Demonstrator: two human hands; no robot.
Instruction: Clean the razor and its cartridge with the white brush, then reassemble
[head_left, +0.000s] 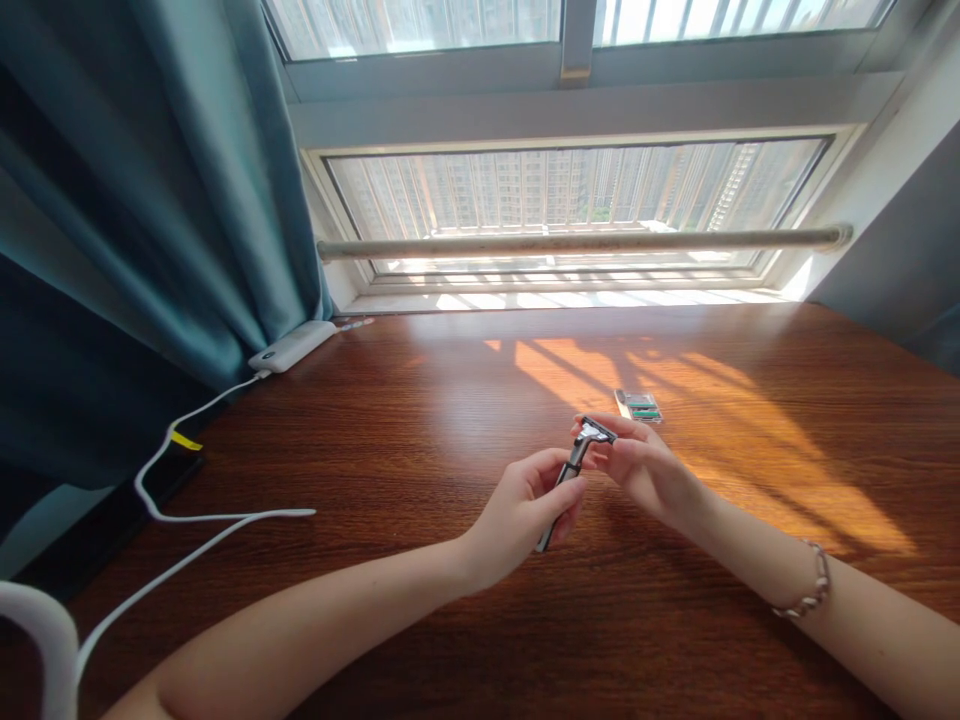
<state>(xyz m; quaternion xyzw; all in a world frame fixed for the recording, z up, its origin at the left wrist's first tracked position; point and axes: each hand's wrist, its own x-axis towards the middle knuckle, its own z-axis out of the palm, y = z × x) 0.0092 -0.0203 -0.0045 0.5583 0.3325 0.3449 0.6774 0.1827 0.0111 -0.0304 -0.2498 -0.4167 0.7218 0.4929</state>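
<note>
A razor [576, 460] with a dark and silver handle is held over the wooden table, tilted with its head up and to the right. My left hand [517, 515] is closed round the handle, thumb along its front, and the handle's lower end shows below the fingers. At the razor's head, my right hand [646, 468] grips with thumb and fingertips on its right side and behind it. Some of those fingertips are hidden by the razor. Just beyond my right hand lies a small clear pack [641, 405] with green-edged pieces inside, probably blade cartridges.
The brown wooden table [405, 420] reaches to the window, with a patch of sunlight on its right half. A white power bank [294, 346] with a white cable [225, 517] sits at the left by the blue curtain [247, 200]. A rail [585, 243] crosses the window.
</note>
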